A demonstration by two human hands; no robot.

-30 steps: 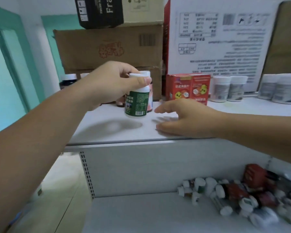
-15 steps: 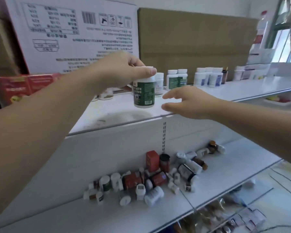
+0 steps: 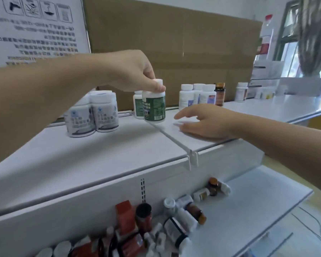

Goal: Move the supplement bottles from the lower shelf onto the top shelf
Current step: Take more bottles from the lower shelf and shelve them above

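Observation:
My left hand grips the white cap of a green-labelled supplement bottle, holding it upright at the top shelf, right in front of a matching green bottle. Whether its base touches the shelf I cannot tell. My right hand rests flat and open on the top shelf just to the right, holding nothing. On the lower shelf a heap of bottles lies jumbled, some white, some amber, together with a red box.
Two large white bottles stand on the top shelf at left. Three white bottles and an amber bottle stand behind my right hand. A cardboard sheet backs the shelf. White boxes sit far right.
The view has swung to the right along the shelves. My left hand has carried the green bottle down next to the matching bottle. My right hand has settled flat on the shelf.

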